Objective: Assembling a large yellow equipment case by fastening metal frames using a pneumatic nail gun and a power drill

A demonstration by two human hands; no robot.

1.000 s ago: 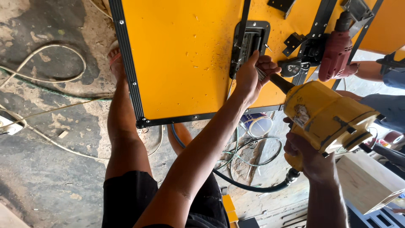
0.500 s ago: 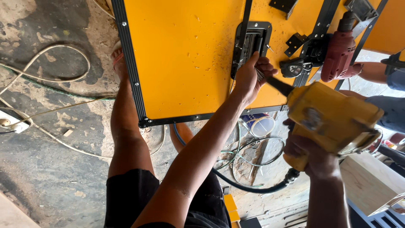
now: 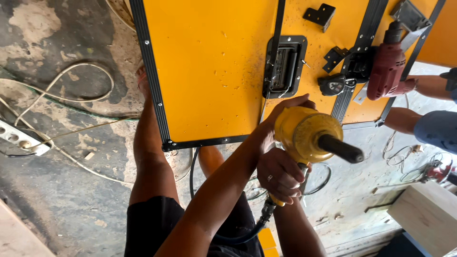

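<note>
A yellow air-powered rivet tool [image 3: 307,135] with a black barrel pointing right hangs just below the lower edge of a big yellow panel [image 3: 209,71] trimmed in black. My right hand [image 3: 281,177] grips the tool's handle, where a black hose [image 3: 247,231] joins. My left hand [image 3: 288,105] rests over the top of the tool's yellow body. A black recessed handle plate [image 3: 284,66] is set in the panel just above both hands. My bare legs [image 3: 150,157] stand beside the panel's corner.
Another person's arms [image 3: 414,119] reach in from the right, by a red power drill [image 3: 389,69] on the panel. Black brackets [image 3: 320,14] lie on the panel. A white power strip [image 3: 19,138] and cables [image 3: 71,97] cross the concrete floor. A wooden box [image 3: 428,214] sits bottom right.
My left hand left the recessed handle plate and came down onto the tool's body. The tool drew back from the panel and turned, its barrel now pointing right.
</note>
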